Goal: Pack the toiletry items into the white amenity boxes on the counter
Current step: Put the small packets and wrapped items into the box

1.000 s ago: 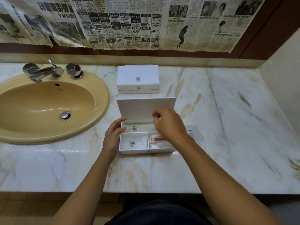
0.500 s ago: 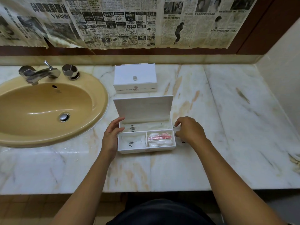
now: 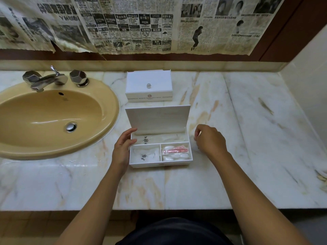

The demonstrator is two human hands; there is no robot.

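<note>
An open white amenity box point(image 3: 160, 164) sits on the marble counter, its lid point(image 3: 157, 119) standing up behind it. Its long back compartment holds a clear packet with a dark emblem point(image 3: 146, 139). The front left compartment holds a similar packet point(image 3: 145, 155), and the front right one holds a pink and white wrapped item point(image 3: 175, 151). My left hand point(image 3: 122, 151) rests against the box's left wall with fairly straight fingers. My right hand point(image 3: 210, 140) is just right of the box, its fingers curled down onto a faint clear packet point(image 3: 195, 147) on the counter. A second, closed white box point(image 3: 149, 85) stands behind.
A tan oval sink point(image 3: 53, 117) with a chrome faucet point(image 3: 46, 79) fills the left of the counter. Newspaper sheets point(image 3: 141, 23) cover the wall behind. A side wall point(image 3: 309, 85) bounds the counter on the right. The counter's front edge point(image 3: 159, 208) is near my body.
My right hand left the inside of the box and moved right, down to the counter beside it. The pink and white item now shows in the front right compartment. My left hand stayed put.
</note>
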